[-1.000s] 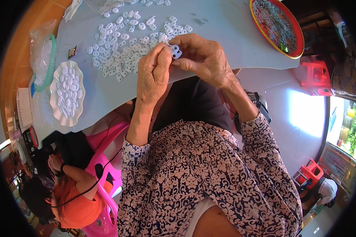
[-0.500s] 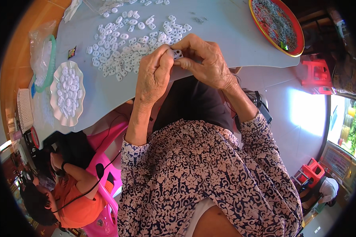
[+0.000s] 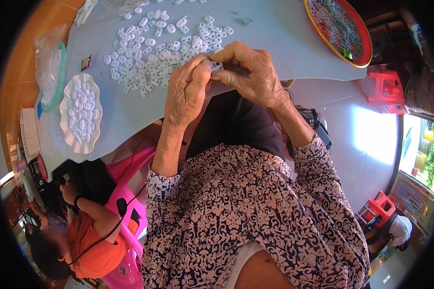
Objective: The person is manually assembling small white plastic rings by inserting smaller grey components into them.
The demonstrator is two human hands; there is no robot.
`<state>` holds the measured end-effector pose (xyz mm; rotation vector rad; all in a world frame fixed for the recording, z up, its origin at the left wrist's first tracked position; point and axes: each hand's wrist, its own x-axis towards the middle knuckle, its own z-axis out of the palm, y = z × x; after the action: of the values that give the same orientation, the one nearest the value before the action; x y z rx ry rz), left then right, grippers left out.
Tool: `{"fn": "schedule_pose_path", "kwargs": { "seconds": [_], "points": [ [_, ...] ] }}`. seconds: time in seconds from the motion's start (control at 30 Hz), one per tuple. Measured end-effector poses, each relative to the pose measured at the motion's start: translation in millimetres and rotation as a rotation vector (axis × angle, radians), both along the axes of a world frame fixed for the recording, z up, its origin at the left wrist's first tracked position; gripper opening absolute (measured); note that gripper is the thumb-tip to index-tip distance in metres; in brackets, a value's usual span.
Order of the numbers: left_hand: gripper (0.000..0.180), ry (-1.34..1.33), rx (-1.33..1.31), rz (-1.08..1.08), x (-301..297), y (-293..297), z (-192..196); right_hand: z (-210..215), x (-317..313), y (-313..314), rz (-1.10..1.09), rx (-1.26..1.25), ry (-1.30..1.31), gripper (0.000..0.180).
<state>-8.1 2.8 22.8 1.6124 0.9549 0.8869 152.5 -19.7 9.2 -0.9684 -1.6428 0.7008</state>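
Both my hands meet above the table's near edge, around a small white plastic piece with dark holes (image 3: 216, 66). My right hand (image 3: 250, 72) pinches it between thumb and forefinger. Against its left side press the closed thumb and fingers of my left hand (image 3: 188, 89), which cover part of it. Just beyond my hands lies a spread of white plastic pieces (image 3: 154, 67), some oval and some with two holes. To the left, a scalloped white dish (image 3: 65, 123) holds several more white oval pieces.
A red round tray (image 3: 369, 53) full of small metal pins stands at the table's far right. Several loose pins (image 3: 244, 21) lie on the grey table (image 3: 279, 38). On the left are a green-rimmed basket (image 3: 61, 72) and plastic bag. A person in orange (image 3: 99, 248) sits at lower left.
My hands keep nearly the same grip on the white piece. The seated person at lower left has turned their head and shifted their arm.
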Motion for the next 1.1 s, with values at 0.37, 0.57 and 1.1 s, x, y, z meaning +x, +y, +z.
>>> {"fn": "schedule_pose_path", "kwargs": {
  "seconds": [0.37,0.57,1.1],
  "points": [
    [0.021,-0.048,0.197,0.138,9,-4,-4,-7,1,5,0.188,-0.278,0.372,0.029],
    [0.022,0.018,0.226,0.129,4,-2,-4,-4,5,6,0.213,-0.256,0.292,0.029],
    [0.028,-0.176,-0.028,0.148,-1,5,-12,-4,7,5,0.128,-0.36,0.257,0.017]
  ]
}}
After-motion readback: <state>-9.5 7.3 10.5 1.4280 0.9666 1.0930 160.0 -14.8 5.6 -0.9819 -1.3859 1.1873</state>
